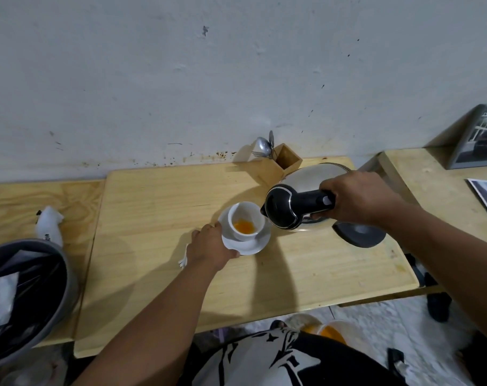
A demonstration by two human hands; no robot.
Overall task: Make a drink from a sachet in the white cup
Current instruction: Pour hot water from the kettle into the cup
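On the wooden bench [153, 246], the right hand [359, 197] has a closed grip on the tilted kettle [300, 199]; the left hand [209, 243] grips the saucer [250, 246] under the white cup [246, 221], orange liquid inside.

Your right hand [356, 199] covers the rear of the kettle's [312, 179] black handle, and the kettle hides part of its grey base [359, 235]. The bin [28, 296] and the framed picture [479, 137] are cut off by the frame's edges. The white packet's [49, 225] print is too small to read.
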